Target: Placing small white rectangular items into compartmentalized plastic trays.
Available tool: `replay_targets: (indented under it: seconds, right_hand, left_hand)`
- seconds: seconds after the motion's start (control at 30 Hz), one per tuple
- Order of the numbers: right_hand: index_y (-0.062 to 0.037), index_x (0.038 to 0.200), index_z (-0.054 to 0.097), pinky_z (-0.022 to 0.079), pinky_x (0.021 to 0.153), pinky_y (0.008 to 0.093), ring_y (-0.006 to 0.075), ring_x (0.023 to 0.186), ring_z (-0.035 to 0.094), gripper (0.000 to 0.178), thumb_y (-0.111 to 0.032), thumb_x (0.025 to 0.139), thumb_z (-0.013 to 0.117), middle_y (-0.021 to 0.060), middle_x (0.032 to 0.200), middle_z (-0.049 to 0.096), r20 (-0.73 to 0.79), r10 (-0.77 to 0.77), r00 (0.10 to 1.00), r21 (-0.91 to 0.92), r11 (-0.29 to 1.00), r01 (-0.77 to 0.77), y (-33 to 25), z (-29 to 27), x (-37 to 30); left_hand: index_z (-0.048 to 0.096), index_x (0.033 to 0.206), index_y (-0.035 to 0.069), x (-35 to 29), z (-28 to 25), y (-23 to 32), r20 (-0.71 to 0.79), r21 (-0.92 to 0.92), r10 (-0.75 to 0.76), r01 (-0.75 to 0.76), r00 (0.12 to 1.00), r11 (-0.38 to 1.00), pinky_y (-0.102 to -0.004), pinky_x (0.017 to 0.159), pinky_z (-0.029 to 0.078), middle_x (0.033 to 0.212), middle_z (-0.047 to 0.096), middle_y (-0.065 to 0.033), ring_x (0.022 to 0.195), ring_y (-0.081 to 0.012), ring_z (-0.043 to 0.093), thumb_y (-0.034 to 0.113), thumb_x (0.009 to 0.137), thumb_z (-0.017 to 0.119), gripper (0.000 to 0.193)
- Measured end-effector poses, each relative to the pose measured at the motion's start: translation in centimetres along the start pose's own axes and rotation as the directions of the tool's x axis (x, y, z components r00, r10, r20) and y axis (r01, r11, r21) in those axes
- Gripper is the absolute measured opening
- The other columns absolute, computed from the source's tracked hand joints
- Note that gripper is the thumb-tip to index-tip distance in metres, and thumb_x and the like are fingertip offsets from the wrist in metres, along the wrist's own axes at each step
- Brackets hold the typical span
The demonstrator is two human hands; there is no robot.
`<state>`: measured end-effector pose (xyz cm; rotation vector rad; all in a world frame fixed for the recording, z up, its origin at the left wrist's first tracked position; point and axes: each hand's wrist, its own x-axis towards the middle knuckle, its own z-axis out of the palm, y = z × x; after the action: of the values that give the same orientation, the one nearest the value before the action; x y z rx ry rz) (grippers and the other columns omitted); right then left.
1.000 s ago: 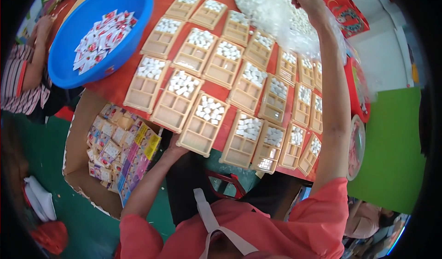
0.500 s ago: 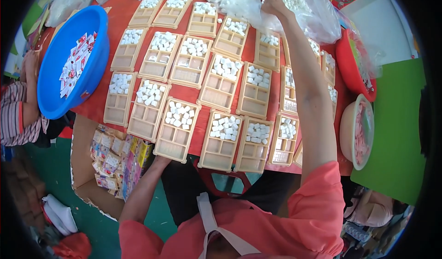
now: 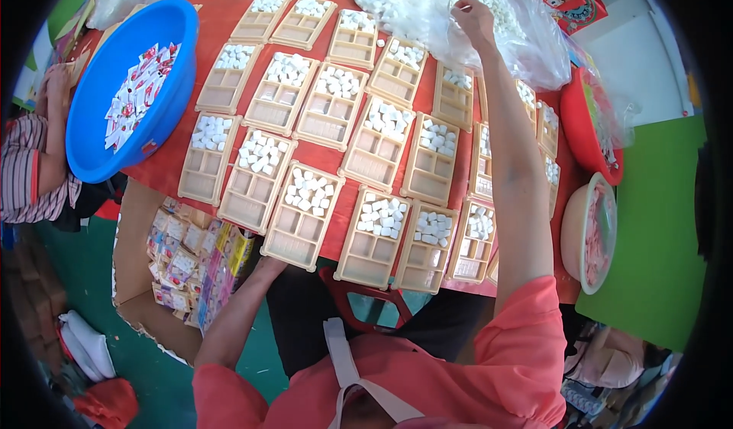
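Note:
My right hand (image 3: 473, 18) reaches far across the red table (image 3: 324, 158), fingers curled on the edge of a clear plastic bag (image 3: 527, 43) full of small white pieces. Between me and the bag lie several beige compartment trays (image 3: 301, 215), most holding white cubes in one section. My left hand (image 3: 269, 265) is at the table's near edge, just under the front of one tray. Its fingers are mostly hidden.
A blue basin (image 3: 164, 120) of red-and-white packets sits at the left, where another person's striped sleeve (image 3: 27, 173) and hand show. Below the table stands a cardboard box (image 3: 141, 223) of colourful packets. At the right are a red basin (image 3: 576, 135) and a beige bowl (image 3: 573, 234).
The view has swung so the trays sit lower and more centred. My right hand has stayed on the bag and my left hand has stayed at the near tray edge.

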<state>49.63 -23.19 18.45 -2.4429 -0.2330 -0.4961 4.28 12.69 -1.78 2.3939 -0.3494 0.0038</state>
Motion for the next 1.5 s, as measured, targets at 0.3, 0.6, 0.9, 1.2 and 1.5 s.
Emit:
replay_targets:
  seconds: [0.3, 0.6, 0.9, 1.2, 1.5]
  right_hand:
    - [-0.0002, 0.095, 0.061, 0.058, 0.072, 0.0327, 0.0206, 0.08, 0.068, 0.016, -0.012, 0.084, 0.063, 0.0088, 0.083, 0.065, 0.212, -0.018, 0.977, 0.775, 0.613, -0.157, -7.0, -6.0, -3.9]
    - [0.0012, 0.092, 0.061, 0.056, 0.073, 0.0275, 0.0183, 0.082, 0.067, 0.017, -0.014, 0.085, 0.063, 0.0075, 0.085, 0.065, 0.423, -0.148, 0.894, 0.459, 0.886, -0.07, -6.8, -3.9, -8.6]
    - [-0.0007, 0.093, 0.063, 0.049, 0.069, 0.0284, 0.0127, 0.073, 0.061, 0.018, -0.013, 0.08, 0.063, 0.0049, 0.079, 0.066, 0.306, -0.317, 0.898, -0.14, 0.918, 0.372, -3.6, -7.2, -7.8]
    - [0.0002, 0.093, 0.063, 0.049, 0.07, 0.028, 0.0138, 0.075, 0.062, 0.016, -0.01, 0.08, 0.064, 0.006, 0.08, 0.065, 0.417, -0.26, 0.871, 0.248, 0.954, 0.167, -5.9, -6.7, -11.4]
    - [-0.0037, 0.097, 0.067, 0.049, 0.069, 0.033, 0.0218, 0.073, 0.062, 0.019, -0.014, 0.081, 0.066, 0.0107, 0.081, 0.065, 0.446, -0.287, 0.848, -0.107, 0.923, 0.369, -5.1, -6.7, -11.0]
  left_hand:
    - [0.044, 0.134, 0.005, 0.0, 0.2, -0.8, 0.139, 0.763, 0.292, -0.29, 0.946, 0.577, -0.0465, 0.1, 0.044, 0.133, 0.047, -0.0176, 0.122, -0.0335, 0.048, 0.029, 0.093, 0.049, 0.047]
    - [0.046, 0.132, 0.004, 0.7, 1.1, -1.6, 0.446, 0.873, 0.348, -0.316, 0.824, -0.37, -0.0474, 0.096, 0.048, 0.131, 0.049, -0.0178, 0.119, -0.0338, 0.05, 0.029, 0.094, 0.045, 0.046]
    - [0.04, 0.138, 0.005, -1.0, 1.5, -3.2, 0.429, 0.826, 0.295, -0.239, 0.854, -0.51, -0.0444, 0.104, 0.04, 0.141, 0.042, -0.015, 0.127, -0.0312, 0.044, 0.035, 0.099, 0.035, 0.05]
    - [0.045, 0.131, 0.002, -0.9, 2.5, -4.4, 0.496, 0.726, 0.26, -0.231, 0.828, -0.648, -0.0486, 0.094, 0.05, 0.131, 0.048, -0.0188, 0.118, -0.0347, 0.051, 0.035, 0.095, 0.038, 0.049]
    - [0.044, 0.131, 0.005, -1.7, 5.4, -7.3, 0.425, 0.841, 0.344, -0.225, 0.837, -0.492, -0.0507, 0.095, 0.049, 0.131, 0.047, -0.0183, 0.12, -0.0357, 0.049, 0.034, 0.096, 0.037, 0.047]
